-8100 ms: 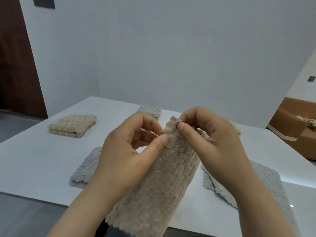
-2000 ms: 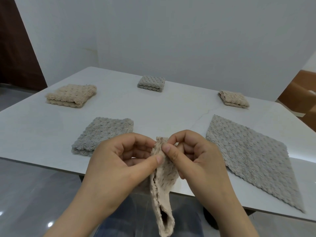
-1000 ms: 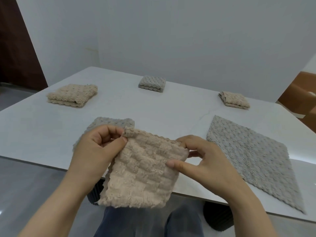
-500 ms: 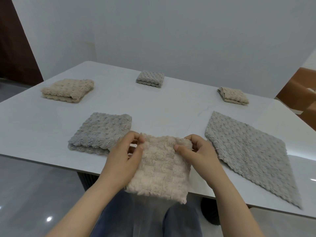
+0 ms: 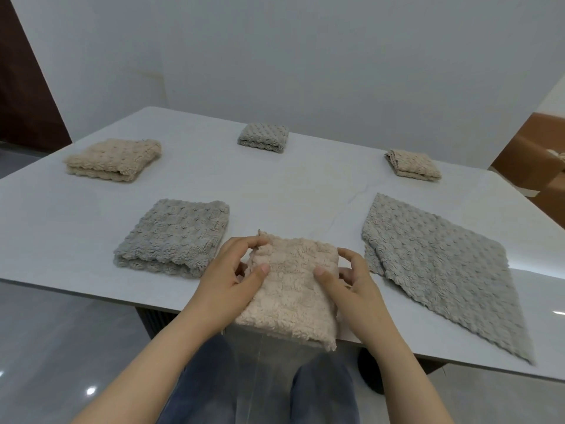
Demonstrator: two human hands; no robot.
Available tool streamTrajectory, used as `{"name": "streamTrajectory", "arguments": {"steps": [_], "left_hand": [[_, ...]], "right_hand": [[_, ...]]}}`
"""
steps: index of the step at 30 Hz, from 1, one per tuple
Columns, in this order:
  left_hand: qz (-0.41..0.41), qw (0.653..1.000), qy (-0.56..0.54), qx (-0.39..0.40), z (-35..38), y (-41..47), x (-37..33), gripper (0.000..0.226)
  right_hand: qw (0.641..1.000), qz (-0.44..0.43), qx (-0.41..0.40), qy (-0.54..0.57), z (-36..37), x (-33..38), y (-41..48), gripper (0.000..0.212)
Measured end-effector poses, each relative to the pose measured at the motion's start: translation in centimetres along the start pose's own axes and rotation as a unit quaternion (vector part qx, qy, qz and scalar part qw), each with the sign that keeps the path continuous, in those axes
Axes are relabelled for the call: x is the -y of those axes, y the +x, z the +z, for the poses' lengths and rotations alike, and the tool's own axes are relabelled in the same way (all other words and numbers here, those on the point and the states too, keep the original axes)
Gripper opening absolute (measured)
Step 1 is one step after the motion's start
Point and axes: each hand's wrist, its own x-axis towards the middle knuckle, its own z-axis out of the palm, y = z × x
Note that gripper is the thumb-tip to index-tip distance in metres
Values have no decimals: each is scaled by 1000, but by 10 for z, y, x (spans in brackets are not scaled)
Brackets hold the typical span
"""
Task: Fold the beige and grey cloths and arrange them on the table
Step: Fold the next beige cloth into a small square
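Fingers (image 5: 258, 272) of left hand (image 5: 226, 280) and right hand (image 5: 357, 289) pinch the beige cloth (image 5: 290, 298), hiding its sides.

Both forearms reach forward, left hand (image 5: 227, 278) and right hand (image 5: 356, 286) pinching opposite edges, thumbs on top, fingers curled beneath.

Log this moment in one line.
folded beige cloth: near edge of table | left hand: grips it | right hand: grips it | large grey cloth: flat
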Motion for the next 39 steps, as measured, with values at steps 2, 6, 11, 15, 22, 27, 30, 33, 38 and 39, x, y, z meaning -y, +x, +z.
{"name": "streamTrajectory", "arguments": {"steps": [2,6,11,15,22,27,30,33,38,39], "left_hand": [[-12,1000,-4,-5,3,2,3,33],[-34,999,-8,-3,7,4,5,31],[-46,998,-15,31,10,2,2,32],[-50,998,16,40,19,-1,-5,22],[-36,995,71,55,33,0,-15,22],[-24,994,77,71,37,3,-21,25],[-27,992,82,87,34,5,-22,31],[-27,990,95,99,34,7,-24,38],[-21,990,106,94,39,8,-23,42],[-21,990,104,91,40,9,-23,42]], "right_hand": [[1000,-6,1,-2,-1,-3,-10,58],[1000,-21,4,-19,-3,-9,-20,73],[1000,-23,-14,-14,-12,-14,-20,69],[998,-35,-38,-46,-21,-19,-20,61],[968,-97,-138,-187,-58,-26,-3,30],[934,-89,-185,-292,-87,-30,18,44],[924,-44,-166,-343,-95,-36,32,61],[917,-24,-148,-369,-98,-43,42,61],[916,-38,-150,-369,-102,-49,53,15],[921,-46,-153,-355,-104,-49,55,11]]}}
